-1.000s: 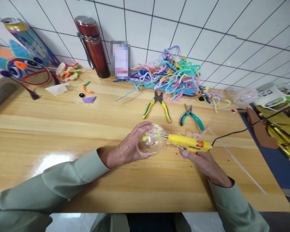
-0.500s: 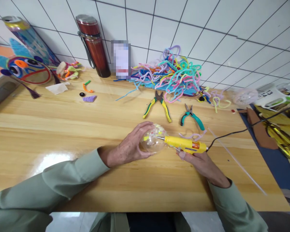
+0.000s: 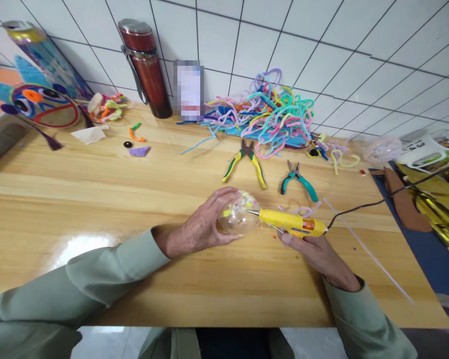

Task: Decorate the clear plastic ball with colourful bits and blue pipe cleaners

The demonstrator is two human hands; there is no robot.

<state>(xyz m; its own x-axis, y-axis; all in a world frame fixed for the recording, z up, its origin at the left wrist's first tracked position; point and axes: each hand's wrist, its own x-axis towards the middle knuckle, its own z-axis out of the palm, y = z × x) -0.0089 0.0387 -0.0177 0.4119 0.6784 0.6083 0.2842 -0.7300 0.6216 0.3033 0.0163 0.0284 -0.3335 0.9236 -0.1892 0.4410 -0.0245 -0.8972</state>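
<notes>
A clear plastic ball [image 3: 243, 222] with small coloured bits in its upper part is in my left hand [image 3: 204, 224], fingers wrapped round its left side. My right hand [image 3: 309, 249] grips a yellow hot glue gun [image 3: 292, 223] from below. The gun's metal nozzle points left and lies over the ball's right side; I cannot tell whether it touches the surface. From the gun's back end a black cord [image 3: 370, 203] runs off to the right. Just behind the gun lies a lilac pipe cleaner [image 3: 301, 211] on the wooden table [image 3: 224, 294].
Beyond the ball lie yellow-green pliers [image 3: 262, 177] and teal pliers [image 3: 307, 188]. Against the tiled wall are a heap of pipe cleaners [image 3: 273, 119], a phone [image 3: 189, 92] and a red flask [image 3: 145, 70]. A thin clear stick [image 3: 370, 254] is at right, a decorated mask-like craft [image 3: 45, 107] at left.
The glue gun and my right hand have shifted slightly to the right, so the nozzle sits nearer the ball's right edge. My left hand and the ball have barely moved.
</notes>
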